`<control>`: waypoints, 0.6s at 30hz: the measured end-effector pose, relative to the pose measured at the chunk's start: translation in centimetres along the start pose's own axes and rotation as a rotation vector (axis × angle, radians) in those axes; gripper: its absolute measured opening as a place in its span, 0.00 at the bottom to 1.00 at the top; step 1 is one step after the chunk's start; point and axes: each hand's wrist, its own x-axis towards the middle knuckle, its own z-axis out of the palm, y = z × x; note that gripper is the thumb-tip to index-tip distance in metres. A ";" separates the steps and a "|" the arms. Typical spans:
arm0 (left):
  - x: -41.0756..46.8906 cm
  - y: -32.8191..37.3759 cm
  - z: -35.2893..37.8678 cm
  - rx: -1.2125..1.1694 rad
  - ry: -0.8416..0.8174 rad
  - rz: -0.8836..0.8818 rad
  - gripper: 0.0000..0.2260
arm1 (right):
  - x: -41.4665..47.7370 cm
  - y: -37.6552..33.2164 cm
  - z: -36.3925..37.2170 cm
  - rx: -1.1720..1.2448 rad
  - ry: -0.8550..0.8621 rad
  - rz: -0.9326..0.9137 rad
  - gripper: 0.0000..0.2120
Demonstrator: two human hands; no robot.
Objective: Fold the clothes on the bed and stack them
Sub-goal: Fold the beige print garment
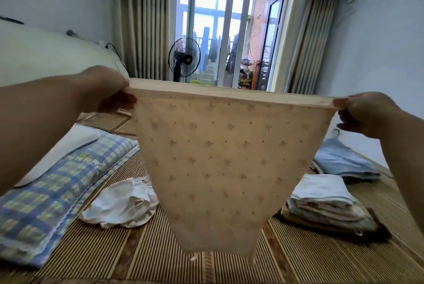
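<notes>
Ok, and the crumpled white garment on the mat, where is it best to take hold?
Probably pinch the white garment at its near rounded edge, coming from above on the person's side: that edge lies flat on the mat, while the middle is bunched.

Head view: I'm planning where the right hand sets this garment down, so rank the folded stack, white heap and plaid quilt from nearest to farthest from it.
1. Folded stack, on the right, below the right hand pinching the garment.
2. White heap, left of centre on the mat.
3. Plaid quilt, far left.
</notes>
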 end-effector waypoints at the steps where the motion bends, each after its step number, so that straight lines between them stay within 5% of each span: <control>1: 0.0 -0.2 -0.1 -0.032 -0.007 -0.003 0.11 | 0.0 0.1 0.0 -0.004 -0.008 0.012 0.09; 8: 1.4 -1.6 2.9 -0.155 0.009 -0.056 0.10 | 0.1 2.6 2.3 0.247 -0.146 0.167 0.09; 18: 2.0 -1.5 4.9 -0.334 0.103 0.106 0.08 | 0.8 5.9 2.4 0.540 -0.113 0.053 0.15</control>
